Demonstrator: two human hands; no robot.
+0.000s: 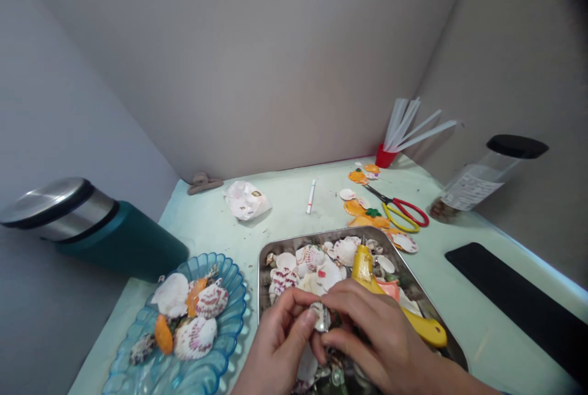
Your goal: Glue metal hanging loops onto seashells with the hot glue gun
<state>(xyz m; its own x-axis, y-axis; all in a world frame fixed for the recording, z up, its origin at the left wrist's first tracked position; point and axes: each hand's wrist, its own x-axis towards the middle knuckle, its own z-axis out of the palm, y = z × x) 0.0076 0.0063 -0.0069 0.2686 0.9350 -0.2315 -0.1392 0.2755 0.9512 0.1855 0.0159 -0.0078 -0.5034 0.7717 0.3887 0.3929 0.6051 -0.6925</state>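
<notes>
1. Over the near part of the rectangular silver metal tray (316, 237), amid loose shells, a small ribbed white-and-grey seashell (320, 316) is held up at the fingertips, between the two hands.
2. Left hand (282, 337): nearly closed, with thumb and curled fingers pinching the shell from its left side.
3. Right hand (379, 327): partly closed, index finger at the shell's far edge and thumb near its lower right; it appears to share the hold, though how firmly I cannot tell.
4. The step in hand looks like handling this one shell in a two-handed pinch. My judgement is that any next move calls for a light, steady grip, because fingertips cover much of so small a piece.
5. The shell's ribbed face points up toward the camera. Its long axis seems to run roughly away from the person; which end is the hinge is hidden.
6. Just beyond the right hand, a yellow glue gun (367, 278) lies across the tray, nozzle pointing away.
</notes>
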